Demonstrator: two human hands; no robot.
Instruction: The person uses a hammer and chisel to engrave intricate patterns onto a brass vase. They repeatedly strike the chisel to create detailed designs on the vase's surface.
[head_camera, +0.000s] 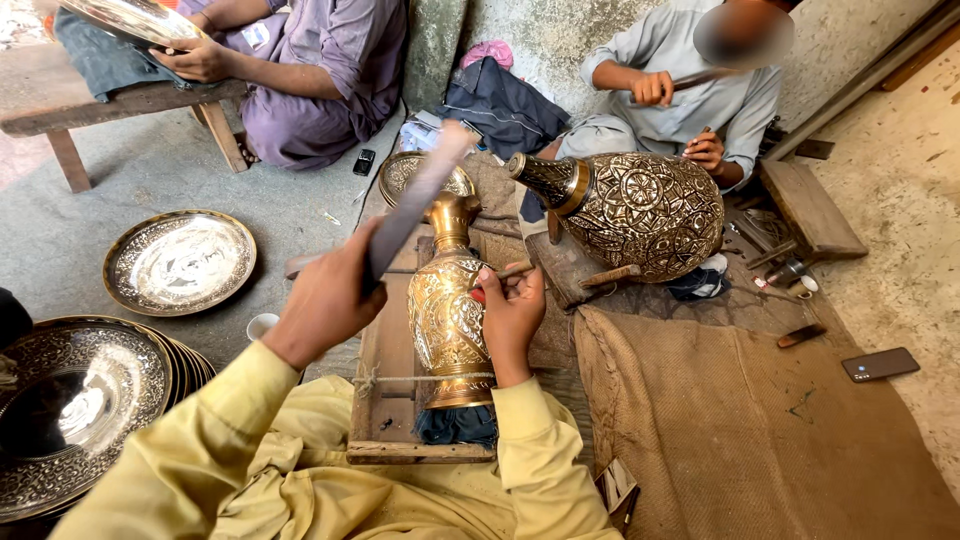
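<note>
The vase (447, 310) lies on a wooden board (392, 350) on the floor (300, 215), between the left hand (325, 300) and the right hand (512, 318). Left of the board sit a single plate (180, 262) and, nearer the person, a stack of plates (80, 405). Behind and right of the vase rests a larger vessel (630, 212); a phone (880, 364) lies on the floor far right, past the burlap cloth (740, 420).

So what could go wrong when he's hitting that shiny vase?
The left hand has a flat striking bar raised above the right hand, which pinches a small chisel against the brass vase. A swing that misses might hit those fingers. The chisel could also skid and scratch the pattern. The vase lies on its side on a wooden board, so it might roll.
</note>
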